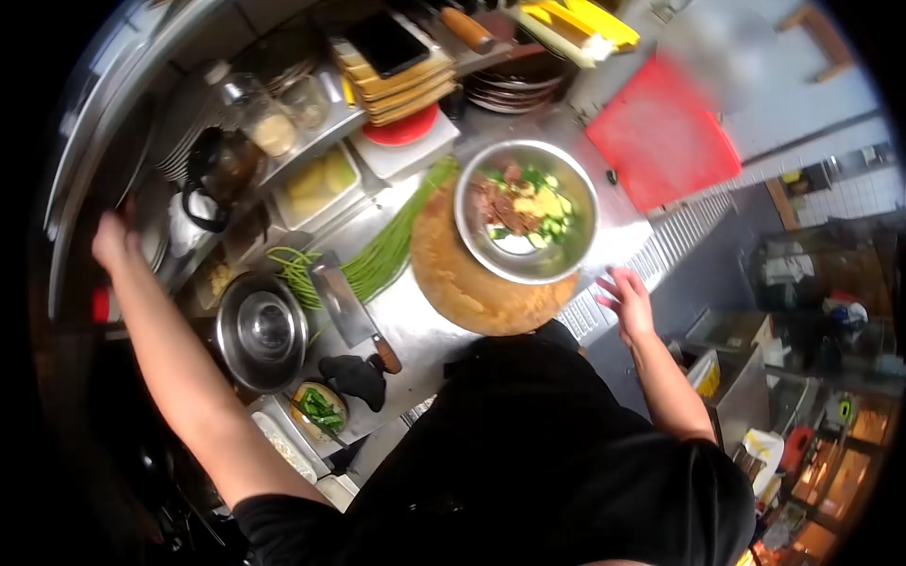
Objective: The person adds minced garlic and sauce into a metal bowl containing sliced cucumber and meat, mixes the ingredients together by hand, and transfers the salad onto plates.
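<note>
My left hand (pixel 115 243) reaches far out to the left, near the shelf and some plates. Its fingers are blurred and partly hidden, so I cannot see what they hold. My right hand (pixel 630 307) hangs in the air at the right, fingers apart and holding nothing. Close to it, a metal mixing bowl (pixel 472 255) rests on a round wooden chopping board (pixel 448 283). Inside the bowl are chopped green vegetable pieces (pixel 557 223), brown meat (pixel 505 203) and a yellow minced ingredient (pixel 540 203).
A cleaver (pixel 340 302) lies beside long green beans (pixel 401 241). Nearby are a dark cloth or glove (pixel 354 379), a steel bowl (pixel 261 330) and a small bowl of chopped greens (pixel 321 407). A red cutting board (pixel 665 137) lies at the right. The shelf holds a phone (pixel 387 42) and a glass bottle (pixel 269 127).
</note>
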Demonstrator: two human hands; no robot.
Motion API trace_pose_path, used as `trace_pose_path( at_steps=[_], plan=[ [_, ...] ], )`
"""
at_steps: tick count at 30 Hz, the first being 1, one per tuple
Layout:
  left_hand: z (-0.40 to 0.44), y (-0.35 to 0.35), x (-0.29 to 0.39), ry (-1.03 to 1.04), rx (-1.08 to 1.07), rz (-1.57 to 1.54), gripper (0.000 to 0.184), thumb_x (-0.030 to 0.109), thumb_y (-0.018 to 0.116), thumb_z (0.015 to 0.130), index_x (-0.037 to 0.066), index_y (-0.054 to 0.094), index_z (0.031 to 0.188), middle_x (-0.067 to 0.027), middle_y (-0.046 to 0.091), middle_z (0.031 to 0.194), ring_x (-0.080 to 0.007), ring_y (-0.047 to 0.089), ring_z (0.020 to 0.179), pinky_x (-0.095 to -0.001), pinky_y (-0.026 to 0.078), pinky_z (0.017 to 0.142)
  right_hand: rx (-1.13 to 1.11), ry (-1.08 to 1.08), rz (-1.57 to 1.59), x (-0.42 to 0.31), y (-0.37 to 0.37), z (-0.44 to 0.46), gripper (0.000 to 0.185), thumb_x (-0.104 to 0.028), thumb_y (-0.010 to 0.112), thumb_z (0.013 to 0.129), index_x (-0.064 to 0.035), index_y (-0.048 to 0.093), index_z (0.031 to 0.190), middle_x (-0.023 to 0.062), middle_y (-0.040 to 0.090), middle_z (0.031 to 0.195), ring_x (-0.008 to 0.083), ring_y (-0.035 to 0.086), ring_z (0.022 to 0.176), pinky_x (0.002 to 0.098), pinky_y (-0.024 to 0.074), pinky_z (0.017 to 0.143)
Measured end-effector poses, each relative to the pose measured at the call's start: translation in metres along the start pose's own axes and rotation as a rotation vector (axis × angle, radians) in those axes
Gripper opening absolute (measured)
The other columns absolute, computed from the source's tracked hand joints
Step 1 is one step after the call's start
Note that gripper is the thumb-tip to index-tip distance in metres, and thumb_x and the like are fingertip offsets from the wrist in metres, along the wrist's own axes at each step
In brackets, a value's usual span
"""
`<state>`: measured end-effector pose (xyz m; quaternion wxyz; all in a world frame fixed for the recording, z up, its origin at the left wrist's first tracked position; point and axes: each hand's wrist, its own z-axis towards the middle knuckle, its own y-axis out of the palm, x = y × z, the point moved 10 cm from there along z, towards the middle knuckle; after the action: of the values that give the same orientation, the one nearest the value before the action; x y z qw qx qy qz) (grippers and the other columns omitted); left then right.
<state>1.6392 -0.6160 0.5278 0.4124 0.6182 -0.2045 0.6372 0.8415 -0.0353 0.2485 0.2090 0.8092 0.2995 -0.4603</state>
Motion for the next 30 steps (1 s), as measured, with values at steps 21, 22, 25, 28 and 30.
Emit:
trace_pose_path(
  at_steps=[21,22,25,28,30],
  plan=[
    [-0.519,-0.113,-0.072,-0.221,0.083,0.419,0.053,0.005,0.064,0.089,-0.003,0.050,0.139,-0.0152,0.065,0.113,-0.0168,0.063,0.089,-0.0263,0.051,0.069,-0.341,0.031,-0.292,-0.026,0.067,0.111,0.035,-0.008,0.059,0.094,-0.0018,0.056,0.128,0.0107,0.070,0.098,0.0163,0.068,0.075,0.0266,0.0552,0.056],
    [-0.534,-0.104,-0.101,-0.281,0.046,0.363,0.051,0.004,0.063,0.090,-0.003,0.050,0.139,-0.0116,0.066,0.107,-0.0142,0.062,0.083,-0.0241,0.047,0.064,-0.354,0.035,-0.311,-0.031,0.063,0.112,0.036,-0.007,0.058,0.093,-0.0018,0.056,0.128,0.0106,0.071,0.098,0.0164,0.069,0.075,0.0267,0.0551,0.056],
    [-0.574,-0.060,-0.175,-0.421,-0.039,0.228,0.047,0.002,0.061,0.092,-0.002,0.050,0.138,-0.0042,0.066,0.095,-0.0101,0.060,0.072,-0.0221,0.044,0.054,-0.369,0.058,-0.361,-0.037,0.045,0.123,0.040,-0.004,0.058,0.090,-0.0022,0.056,0.130,0.0105,0.071,0.099,0.0166,0.069,0.076,0.0271,0.0546,0.056],
    [-0.602,-0.037,-0.250,-0.516,-0.105,0.229,0.047,0.002,0.058,0.092,-0.001,0.050,0.138,-0.0107,0.067,0.116,-0.0204,0.067,0.096,-0.0321,0.056,0.078,-0.443,0.083,-0.348,-0.040,0.006,0.136,0.041,-0.003,0.057,0.092,-0.0023,0.055,0.133,0.0113,0.072,0.103,0.0171,0.071,0.077,0.0272,0.0560,0.056],
    [-0.611,-0.012,-0.276,-0.580,-0.101,0.205,0.045,0.002,0.057,0.093,0.000,0.050,0.137,-0.0104,0.066,0.116,-0.0202,0.066,0.098,-0.0319,0.056,0.078,-0.478,0.106,-0.333,-0.046,-0.004,0.139,0.041,-0.002,0.056,0.093,-0.0022,0.054,0.133,0.0113,0.072,0.104,0.0171,0.071,0.078,0.0274,0.0575,0.057]
  ],
)
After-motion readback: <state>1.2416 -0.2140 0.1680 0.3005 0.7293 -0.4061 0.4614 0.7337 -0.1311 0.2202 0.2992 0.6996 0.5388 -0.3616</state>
